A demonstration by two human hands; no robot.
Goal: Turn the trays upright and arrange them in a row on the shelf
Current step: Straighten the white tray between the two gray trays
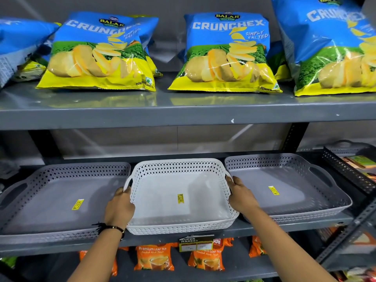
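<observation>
A white perforated tray (pixel 179 202) sits upright in the middle of the grey shelf (pixel 305 225), with a yellow sticker on its floor. My left hand (pixel 120 207) grips its left handle and my right hand (pixel 241 195) grips its right handle. A grey tray (pixel 57 202) lies upright to its left, and another grey tray (pixel 289 186) lies upright to its right. All three stand side by side, edges nearly touching. Each grey tray also carries a yellow sticker.
Blue and yellow crisp bags (pixel 225 51) line the shelf above. Orange tea packets (pixel 154 258) fill the shelf below, behind a price tag (pixel 196 244). A perforated metal upright (pixel 345 171) borders the right side, with another tray (pixel 345 148) and goods beyond it.
</observation>
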